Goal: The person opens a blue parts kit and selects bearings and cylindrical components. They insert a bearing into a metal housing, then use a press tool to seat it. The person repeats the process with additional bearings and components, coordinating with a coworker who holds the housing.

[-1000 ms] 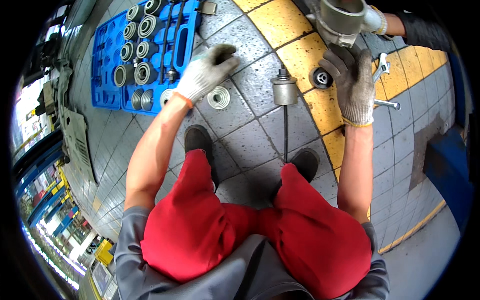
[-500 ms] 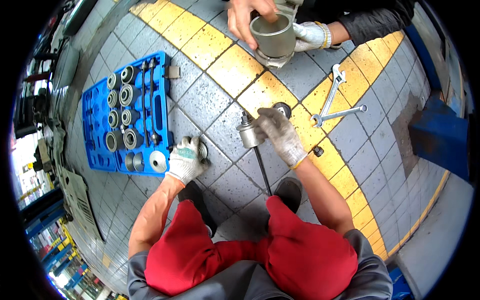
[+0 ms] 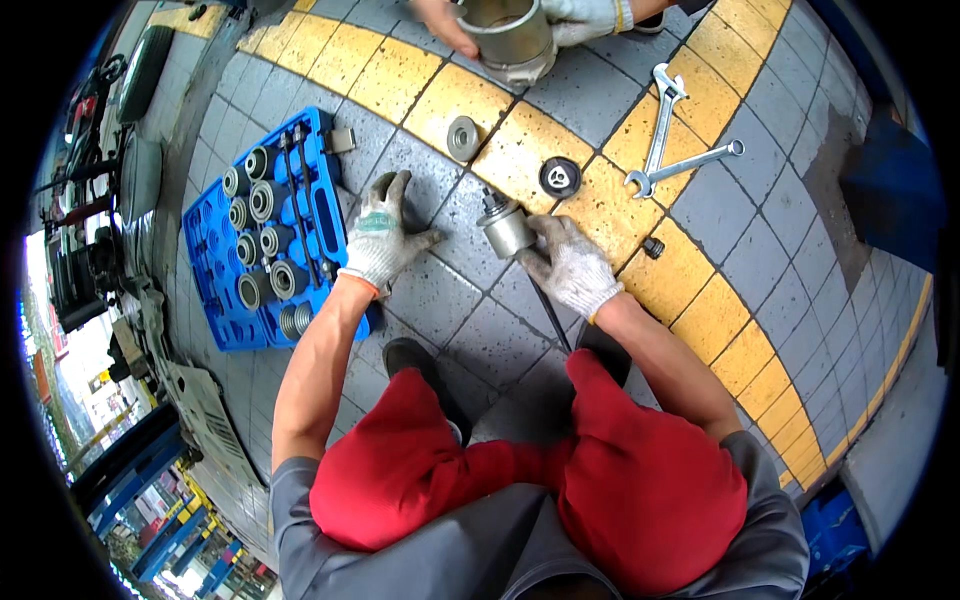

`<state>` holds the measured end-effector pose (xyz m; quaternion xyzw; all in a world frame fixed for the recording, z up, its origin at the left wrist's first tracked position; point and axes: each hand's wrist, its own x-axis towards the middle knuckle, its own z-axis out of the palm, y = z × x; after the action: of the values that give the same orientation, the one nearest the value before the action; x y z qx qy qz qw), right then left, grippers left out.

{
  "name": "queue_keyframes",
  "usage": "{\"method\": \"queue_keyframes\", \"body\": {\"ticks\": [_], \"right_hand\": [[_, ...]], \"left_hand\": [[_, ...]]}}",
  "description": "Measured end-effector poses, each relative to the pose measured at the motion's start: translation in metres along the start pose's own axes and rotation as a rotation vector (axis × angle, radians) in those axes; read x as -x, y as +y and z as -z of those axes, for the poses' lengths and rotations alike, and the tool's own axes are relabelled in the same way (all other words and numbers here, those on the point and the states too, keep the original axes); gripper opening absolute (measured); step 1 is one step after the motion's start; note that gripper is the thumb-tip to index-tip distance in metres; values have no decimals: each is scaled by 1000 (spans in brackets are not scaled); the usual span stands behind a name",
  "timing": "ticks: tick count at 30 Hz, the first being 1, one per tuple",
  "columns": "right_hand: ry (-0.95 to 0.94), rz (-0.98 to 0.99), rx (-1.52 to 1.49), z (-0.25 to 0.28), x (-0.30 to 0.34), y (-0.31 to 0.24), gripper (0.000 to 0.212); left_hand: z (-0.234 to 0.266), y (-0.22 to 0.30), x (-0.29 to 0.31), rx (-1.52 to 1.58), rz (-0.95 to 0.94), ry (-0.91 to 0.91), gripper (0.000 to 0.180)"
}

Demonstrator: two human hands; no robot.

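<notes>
My left hand (image 3: pixel 385 235), in a white glove with a green patch, is open with fingers spread above the floor beside the blue tool case (image 3: pixel 325 200). Nothing shows in it. Gloved as well, my right hand (image 3: pixel 575 265) closes its fingers and thumb around the side of a metal press sleeve (image 3: pixel 508 230). The sleeve sits on a long dark threaded rod (image 3: pixel 553 318) that runs down toward my right foot. Beyond my hands, a grey metal disc (image 3: pixel 463 138) with a centre hole lies on the yellow tiles, near a round black piece (image 3: pixel 560 178).
Metal sleeves (image 3: pixel 265 200) and rods fill the case. An adjustable wrench (image 3: pixel 661 125) and a combination wrench (image 3: pixel 690 170) lie at right, with a small dark nut (image 3: pixel 652 247) nearer me. At the top, another person's hands hold a metal cylinder (image 3: pixel 508 40).
My left hand has moved up and away from the case's near corner, and its fingers have spread. The disc beside it now lies on the yellow tiles. My right hand sits lower on the sleeve.
</notes>
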<state>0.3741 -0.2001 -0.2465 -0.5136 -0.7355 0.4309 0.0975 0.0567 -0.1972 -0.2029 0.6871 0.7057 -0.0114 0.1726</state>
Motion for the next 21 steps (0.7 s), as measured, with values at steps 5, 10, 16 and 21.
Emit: {"method": "queue_keyframes", "body": {"ticks": [5,10,16,21], "right_hand": [[-42,-62,-19,-2,4,1,60],[1,-77,-11,-5,2,0,59],[68,-73,-24,3,12,4,58],[22,-130,-25,-2,11,16,59]], "left_hand": [[5,24,-61,37,-176,118,85],[1,62,-137,-60,-329,96,84],[-17,76,-169,-46,-281,-64,79],[-21,85,-163,119,-88,-143,81]]}}
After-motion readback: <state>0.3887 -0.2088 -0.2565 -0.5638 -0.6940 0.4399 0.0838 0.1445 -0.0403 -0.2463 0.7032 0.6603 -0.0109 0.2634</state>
